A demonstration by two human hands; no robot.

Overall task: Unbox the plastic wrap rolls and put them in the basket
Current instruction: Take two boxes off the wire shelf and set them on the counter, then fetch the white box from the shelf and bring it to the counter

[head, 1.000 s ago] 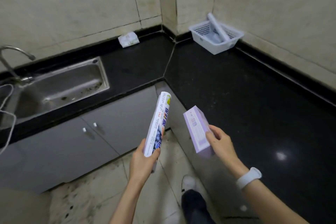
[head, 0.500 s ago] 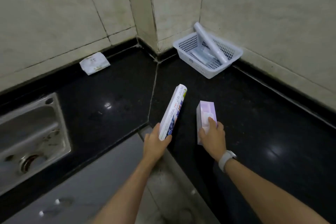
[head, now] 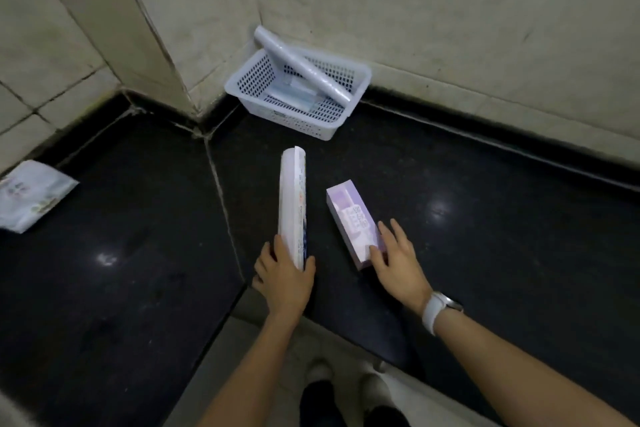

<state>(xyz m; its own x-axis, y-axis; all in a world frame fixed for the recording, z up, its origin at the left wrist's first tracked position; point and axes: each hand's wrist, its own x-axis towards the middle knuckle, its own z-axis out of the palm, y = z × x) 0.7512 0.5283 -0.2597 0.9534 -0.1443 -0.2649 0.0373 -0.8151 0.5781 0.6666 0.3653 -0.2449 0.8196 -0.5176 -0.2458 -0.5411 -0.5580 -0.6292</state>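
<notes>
A long white plastic wrap box (head: 292, 204) lies lengthwise on the black counter, and my left hand (head: 284, 270) grips its near end. To its right a shorter purple box (head: 353, 222) rests flat on the counter. My right hand (head: 398, 256) lies on that box's near end with fingers spread, not closed around it. A white perforated basket (head: 242, 87) stands in the far corner against the wall. One bare wrap roll (head: 301, 66) leans across it, sticking out over the back rim, and another roll (head: 294, 94) lies inside.
The black counter (head: 485, 253) bends around a tiled wall corner. A white plastic packet (head: 31, 194) lies at the far left by the wall. The counter's front edge runs just under my wrists, with the floor and my shoes (head: 318, 371) below.
Both boxes went from being held in the air over the floor down onto the counter. My right hand has loosened on the purple box. The view has shifted right toward the basket.
</notes>
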